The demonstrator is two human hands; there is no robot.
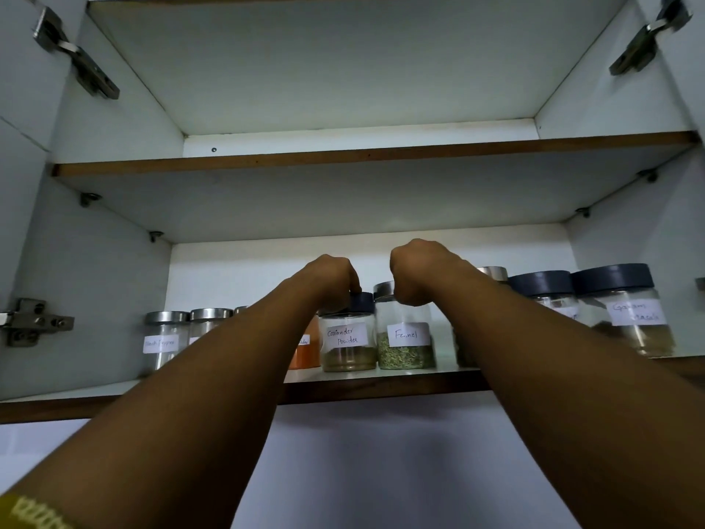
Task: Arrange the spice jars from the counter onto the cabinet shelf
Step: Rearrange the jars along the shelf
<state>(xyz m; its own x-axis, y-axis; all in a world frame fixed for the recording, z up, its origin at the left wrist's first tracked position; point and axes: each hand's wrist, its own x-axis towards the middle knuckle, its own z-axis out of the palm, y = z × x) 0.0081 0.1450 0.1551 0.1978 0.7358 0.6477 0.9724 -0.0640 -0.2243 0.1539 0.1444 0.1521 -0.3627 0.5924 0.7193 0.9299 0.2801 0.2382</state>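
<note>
Both arms reach up and forward, wrists bent down. The left hand (pixel 330 278) curls its fingers over the dark lid of the coriander powder jar (pixel 348 334), gripping it from above. The right hand (pixel 417 271) is closed like a fist atop the fennel jar (pixel 405 334), just beside it. Both jars stand upright on the cabinet shelf (pixel 381 387), labels facing out. Right of the right arm: the garam masala jar (pixel 625 315).
</note>
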